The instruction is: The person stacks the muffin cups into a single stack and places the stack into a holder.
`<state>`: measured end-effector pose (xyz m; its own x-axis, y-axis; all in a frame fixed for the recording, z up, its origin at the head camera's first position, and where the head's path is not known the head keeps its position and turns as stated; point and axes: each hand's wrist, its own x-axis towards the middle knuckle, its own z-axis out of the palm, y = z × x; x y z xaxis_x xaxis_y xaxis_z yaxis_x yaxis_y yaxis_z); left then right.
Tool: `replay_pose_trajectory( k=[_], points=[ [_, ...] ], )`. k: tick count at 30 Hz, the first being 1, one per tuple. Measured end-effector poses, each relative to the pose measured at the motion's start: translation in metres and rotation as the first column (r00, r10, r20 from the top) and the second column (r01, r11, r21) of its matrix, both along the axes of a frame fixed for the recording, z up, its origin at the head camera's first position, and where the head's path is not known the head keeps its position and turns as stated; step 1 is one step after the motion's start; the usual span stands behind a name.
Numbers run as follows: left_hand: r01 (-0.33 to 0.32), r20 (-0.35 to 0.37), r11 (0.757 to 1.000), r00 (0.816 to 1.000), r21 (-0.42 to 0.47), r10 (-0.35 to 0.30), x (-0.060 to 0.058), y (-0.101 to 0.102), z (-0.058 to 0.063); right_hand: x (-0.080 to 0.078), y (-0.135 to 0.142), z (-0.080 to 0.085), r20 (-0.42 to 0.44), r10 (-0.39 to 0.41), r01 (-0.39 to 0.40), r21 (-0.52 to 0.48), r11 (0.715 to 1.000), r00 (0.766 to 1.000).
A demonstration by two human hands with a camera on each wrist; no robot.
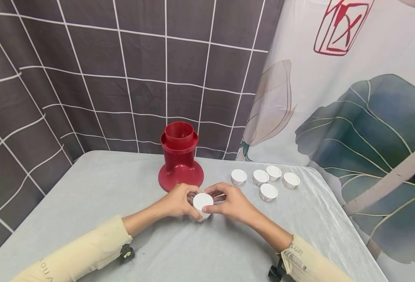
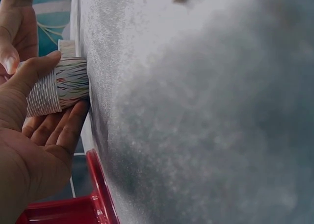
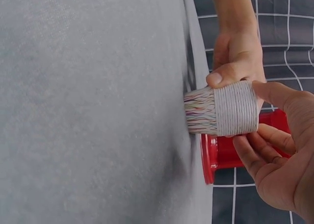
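Note:
A nested stack of white paper baking cups (image 1: 203, 200) stands on the table with its open rims up. Streaky coloured marks run along the bottom cup, and the rims above it make close ridges in the right wrist view. From the left, my left hand (image 1: 179, 200) grips the stack between thumb and fingers. My right hand (image 1: 231, 201) holds it from the opposite side, its thumb (image 1: 212, 208) at the near edge of the rim. Just behind the hands is a red plastic stand (image 1: 181, 176) with a round base and an open double-walled cylinder on top.
Several single baking cups (image 1: 268, 192) sit apart from the stack on the right rear of the table. A pale grey cloth (image 1: 116, 184) covers the tabletop. Behind it hang a dark grid-patterned curtain (image 1: 140, 58) and a leaf-printed one (image 1: 369, 117).

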<state>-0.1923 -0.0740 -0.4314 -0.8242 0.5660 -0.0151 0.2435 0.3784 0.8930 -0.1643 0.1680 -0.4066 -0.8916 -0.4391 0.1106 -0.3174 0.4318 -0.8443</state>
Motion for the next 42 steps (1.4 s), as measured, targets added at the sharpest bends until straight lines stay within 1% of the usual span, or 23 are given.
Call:
replay_pose_trajectory(
  k=[7,10,14,19,26,33,42],
  points=[
    [-0.004,0.009,1.0,1.0,-0.005,0.004,0.001,-0.001,0.0,-0.003,0.005,0.004,-0.022,-0.002,0.002,0.024,1.0,1.0],
    [-0.004,0.0,1.0,1.0,-0.008,0.004,0.001,-0.001,-0.001,-0.004,0.007,0.007,-0.041,-0.004,0.005,0.022,1.0,0.999],
    [0.0,-0.009,1.0,1.0,-0.014,0.0,0.0,-0.001,0.0,-0.004,0.01,0.01,-0.048,-0.02,0.021,0.014,1.0,0.999],
    [-0.005,0.002,1.0,1.0,-0.022,0.005,0.0,-0.001,0.0,-0.007,0.012,0.01,-0.046,-0.04,0.04,0.01,0.999,0.998],
    [-0.017,0.003,0.999,1.0,-0.029,0.017,0.0,0.0,0.001,-0.011,0.017,0.011,-0.034,-0.088,0.089,0.015,0.996,0.996],
    [-0.021,0.004,0.999,1.0,-0.028,0.021,0.001,-0.001,0.001,-0.016,0.022,0.014,-0.066,-0.112,0.114,0.026,0.993,0.992],
    [-0.008,-0.004,1.0,1.0,-0.012,0.008,0.0,-0.002,0.0,-0.021,0.032,0.018,-0.077,-0.165,0.169,0.048,0.984,0.983]
  ],
)
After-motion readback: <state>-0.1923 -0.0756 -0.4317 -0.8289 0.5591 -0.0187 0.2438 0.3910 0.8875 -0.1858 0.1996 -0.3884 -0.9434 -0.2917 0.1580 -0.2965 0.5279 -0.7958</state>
